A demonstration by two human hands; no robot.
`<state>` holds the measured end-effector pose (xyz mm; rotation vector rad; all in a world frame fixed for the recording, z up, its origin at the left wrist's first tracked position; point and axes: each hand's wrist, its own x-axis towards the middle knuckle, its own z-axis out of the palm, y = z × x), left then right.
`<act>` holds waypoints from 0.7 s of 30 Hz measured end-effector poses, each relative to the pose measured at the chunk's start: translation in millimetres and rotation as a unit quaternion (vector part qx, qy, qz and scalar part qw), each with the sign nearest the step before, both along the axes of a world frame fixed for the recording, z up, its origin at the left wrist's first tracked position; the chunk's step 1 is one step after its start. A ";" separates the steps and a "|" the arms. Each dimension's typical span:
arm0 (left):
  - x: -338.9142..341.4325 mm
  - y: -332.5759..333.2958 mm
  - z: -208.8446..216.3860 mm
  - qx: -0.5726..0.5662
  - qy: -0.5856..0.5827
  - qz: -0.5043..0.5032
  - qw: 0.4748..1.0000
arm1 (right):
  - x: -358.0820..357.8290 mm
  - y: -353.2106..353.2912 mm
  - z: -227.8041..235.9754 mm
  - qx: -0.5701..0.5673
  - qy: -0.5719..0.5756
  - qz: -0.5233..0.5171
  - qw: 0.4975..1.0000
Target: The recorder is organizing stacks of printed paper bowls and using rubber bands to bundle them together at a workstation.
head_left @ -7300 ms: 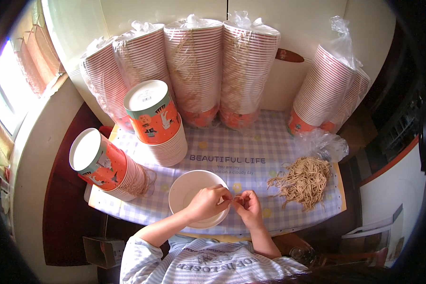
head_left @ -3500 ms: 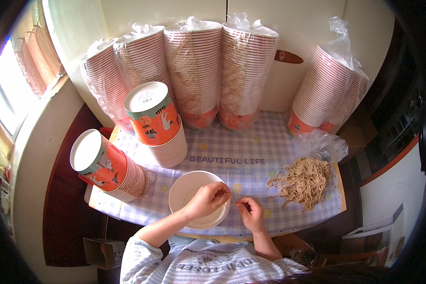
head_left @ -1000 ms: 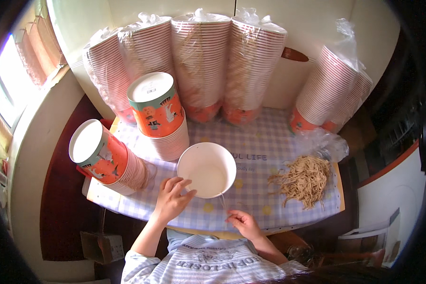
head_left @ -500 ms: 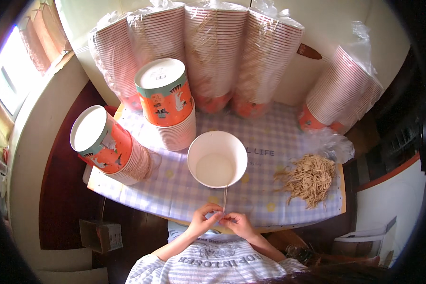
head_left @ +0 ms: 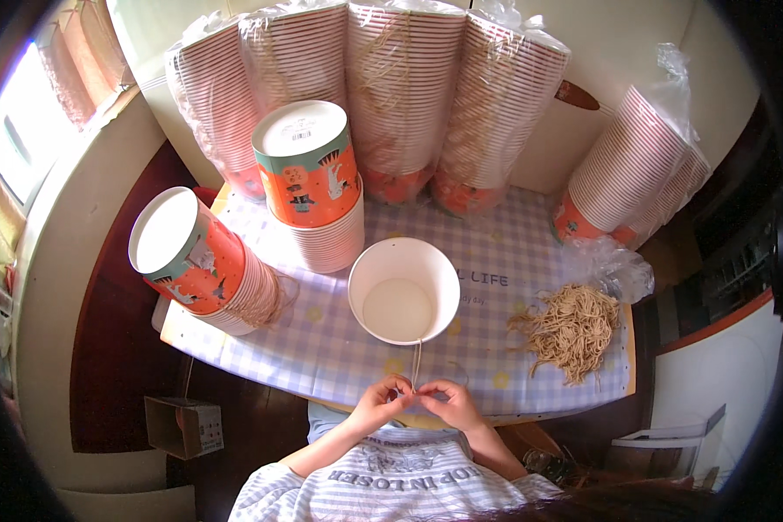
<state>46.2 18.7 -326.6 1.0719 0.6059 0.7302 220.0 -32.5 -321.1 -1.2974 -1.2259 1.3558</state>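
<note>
A white paper bucket (head_left: 446, 287) stands mouth up at the middle of the table. From a hole near its front rim hangs a thin beige cord (head_left: 418, 361), drawn toward me. My left hand (head_left: 381, 404) pinches the cord between thumb and finger just off the table's front edge. Right beside it, my right hand (head_left: 453, 405) pinches the cord as well, fingertips almost touching the left ones. A faint loose cord end curves above the right hand. Whether the strands between my fingers are knotted is too small to tell.
A heap of cut beige cords (head_left: 576, 335) lies at the right, by a crumpled plastic bag (head_left: 616, 268). Two upside-down stacks of orange and green buckets (head_left: 311, 183) (head_left: 209, 274) stand left. Several plastic-wrapped bucket stacks (head_left: 400, 96) line the back; more (head_left: 626, 165) lean at the right.
My fingertips have separated slightly, the right hand shifting a little rightward. A loose cord end now shows above the right hand. The bucket stays in place; the whole view has shifted slightly.
</note>
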 end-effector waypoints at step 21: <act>7.6 -5.3 5.0 -0.083 0.037 0.008 0.996 | -23.0 19.9 28.4 0.132 -0.132 -0.144 0.972</act>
